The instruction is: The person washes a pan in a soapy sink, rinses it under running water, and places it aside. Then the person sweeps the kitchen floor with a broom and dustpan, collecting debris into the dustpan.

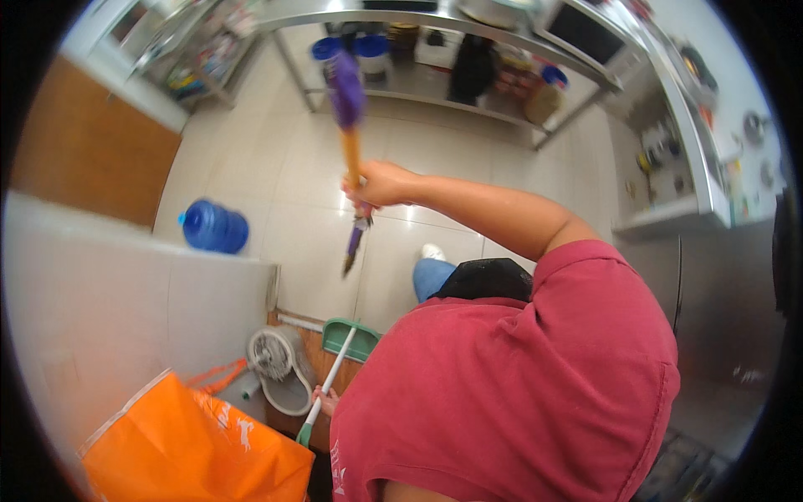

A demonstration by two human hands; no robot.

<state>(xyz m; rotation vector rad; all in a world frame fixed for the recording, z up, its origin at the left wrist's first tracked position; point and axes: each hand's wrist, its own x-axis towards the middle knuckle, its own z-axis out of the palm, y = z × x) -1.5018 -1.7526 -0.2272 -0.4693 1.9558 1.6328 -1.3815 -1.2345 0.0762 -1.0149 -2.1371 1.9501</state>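
Observation:
My right hand (379, 184) is closed around a long-handled tool (351, 147) with a yellow shaft and purple parts at both ends. Its upper end is blurred, and the lower end tapers to a dark tip above the floor tiles. Low down on my left side, my left hand (327, 400) grips the white handle of a green dustpan (357, 342). The dustpan's scoop is over the wood-coloured floor by the threshold, partly hidden by my red shirt. Beside it stands a spin mop bucket (300, 392) with a mop head (271, 356) in its round basket.
An orange bag (201, 445) is at lower left, next to a pale low wall (125, 276). A blue water jug (215, 226) lies on the tiles beyond. Ahead is a steel table (401, 100) with tubs on its lower shelf. A steel appliance (728, 326) stands at right.

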